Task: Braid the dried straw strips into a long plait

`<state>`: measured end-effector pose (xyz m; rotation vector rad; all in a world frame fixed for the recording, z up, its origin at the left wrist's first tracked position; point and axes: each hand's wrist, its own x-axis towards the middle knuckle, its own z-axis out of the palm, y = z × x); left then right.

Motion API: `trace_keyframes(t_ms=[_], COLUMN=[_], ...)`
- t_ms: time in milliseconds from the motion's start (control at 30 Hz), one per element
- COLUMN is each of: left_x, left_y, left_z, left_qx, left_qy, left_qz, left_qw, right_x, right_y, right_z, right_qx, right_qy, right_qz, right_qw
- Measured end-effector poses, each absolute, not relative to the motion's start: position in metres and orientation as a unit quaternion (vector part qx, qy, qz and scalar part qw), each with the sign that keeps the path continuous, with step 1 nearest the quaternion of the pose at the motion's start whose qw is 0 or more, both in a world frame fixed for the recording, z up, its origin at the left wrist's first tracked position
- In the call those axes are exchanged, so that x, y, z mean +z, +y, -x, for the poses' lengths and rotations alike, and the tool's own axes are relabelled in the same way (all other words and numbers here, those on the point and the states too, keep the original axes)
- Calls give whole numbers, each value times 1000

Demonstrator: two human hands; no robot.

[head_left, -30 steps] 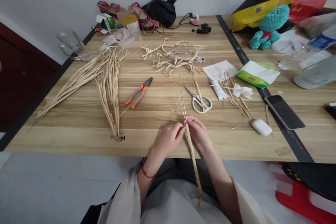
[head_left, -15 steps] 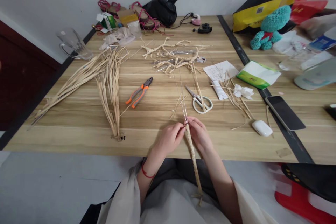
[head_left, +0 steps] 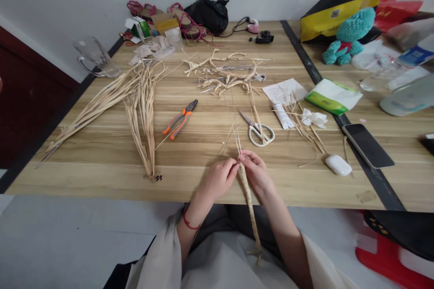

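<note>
Between my hands is a long straw-wrapped stem, thick at the top and tapering down over the table edge toward my lap. Two thin metal wires stick out of its upper end and point away from me. My left hand pinches the top of the stem from the left. On the other side, my right hand has its thumb and fingers closed on that same end. The fingertips partly hide the wrapping there. White-handled scissors lie just beyond my right hand, with loose straw strips near them.
Orange-handled pliers and bundles of dried straw lie to the left. Finished-looking straw branches rest further back. To the right are a white tube, a tissue pack, a phone and a white case.
The fingers of my right hand have shifted slightly at the stem's top, now curled a little closer in. The stem and my left hand stay almost in place.
</note>
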<state>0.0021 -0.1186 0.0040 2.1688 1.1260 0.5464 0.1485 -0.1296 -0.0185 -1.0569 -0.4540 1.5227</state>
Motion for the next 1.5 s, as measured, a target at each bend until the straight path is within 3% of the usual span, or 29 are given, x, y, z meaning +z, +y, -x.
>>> trace_keyframes(t_ms=[1500], left_x=[3], left_y=[-118], left_z=[-3], left_qx=[201], left_qy=[422], left_qz=[-837], left_qw=[283], right_x=[-19], right_y=[-128], right_z=[-148], right_qx=[655], right_qy=[-184], right_qz=[441], right_qw=[585])
